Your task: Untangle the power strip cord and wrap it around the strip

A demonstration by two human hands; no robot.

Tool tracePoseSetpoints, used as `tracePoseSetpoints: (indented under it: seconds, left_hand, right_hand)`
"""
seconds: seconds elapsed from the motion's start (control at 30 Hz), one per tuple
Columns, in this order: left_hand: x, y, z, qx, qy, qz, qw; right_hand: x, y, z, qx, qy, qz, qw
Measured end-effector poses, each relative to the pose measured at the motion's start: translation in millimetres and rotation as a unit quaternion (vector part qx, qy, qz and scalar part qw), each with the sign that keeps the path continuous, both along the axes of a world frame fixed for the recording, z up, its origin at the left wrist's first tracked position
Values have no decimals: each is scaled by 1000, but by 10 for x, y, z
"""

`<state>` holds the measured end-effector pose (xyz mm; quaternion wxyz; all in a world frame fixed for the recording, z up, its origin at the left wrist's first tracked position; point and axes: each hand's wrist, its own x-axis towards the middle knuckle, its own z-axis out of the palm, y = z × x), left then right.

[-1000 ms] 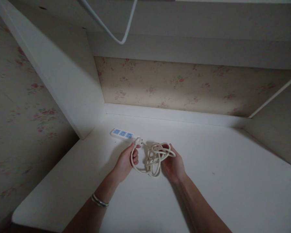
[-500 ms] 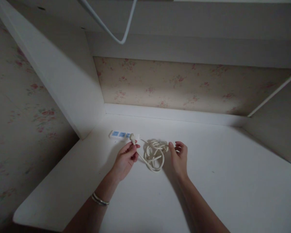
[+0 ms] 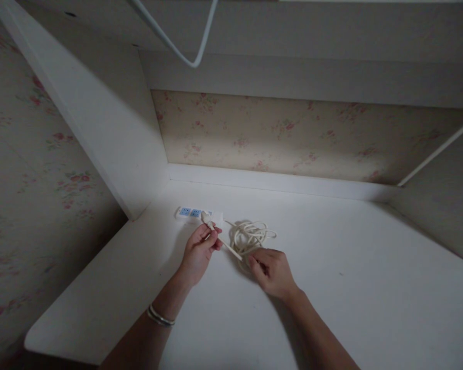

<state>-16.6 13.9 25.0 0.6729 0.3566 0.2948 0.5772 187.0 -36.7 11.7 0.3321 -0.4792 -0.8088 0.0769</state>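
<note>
My left hand (image 3: 200, 252) is closed around the cream power cord just below its plug (image 3: 206, 218), which points up and away from me. Behind that plug lies a white power strip (image 3: 185, 211) with blue socket faces, partly covered by it. From my left fingers the cord (image 3: 230, 248) slants down to the right toward my right hand (image 3: 272, 272). That hand is closed, its thumb and fingers pinching the cord at the near edge of a loose coil (image 3: 250, 234). Its fingertips and part of the coil are hidden.
Everything lies on a white desk top (image 3: 324, 318) with a rounded front-left corner. A white side panel (image 3: 100, 118) rises at the left, and floral wallpaper (image 3: 278, 136) covers the back. Overhead, a pale cable (image 3: 195, 64) hangs in a loop below a shelf.
My right hand has moved from the coil's right side to its near edge and closed on the cord. The plug in my left hand has tilted slightly left.
</note>
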Motion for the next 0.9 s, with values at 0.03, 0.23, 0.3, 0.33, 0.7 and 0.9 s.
tracePoseSetpoints:
  seconds: [0.03, 0.23, 0.3, 0.33, 0.7, 0.9]
  left_hand:
    - [-4, 8, 0, -2, -8, 10, 1000]
    - [21, -4, 5, 3, 26, 11, 1000]
    - [52, -24, -14, 23, 79, -3, 997]
    - [70, -34, -27, 35, 108, -11, 993]
    - [159, -49, -140, 133, 295, -94, 942]
    - [183, 31, -423, 66, 324, -53, 942]
  right_hand:
    - [4, 7, 18, -1, -10, 9, 1000]
    - [-64, 50, -15, -34, 23, -57, 998]
    - [-106, 61, -52, -52, 58, -85, 993]
    - [-128, 63, -64, -51, 68, -83, 993]
    - [-221, -3, -51, -24, 96, -43, 994]
    - [-145, 77, -66, -92, 298, -148, 938]
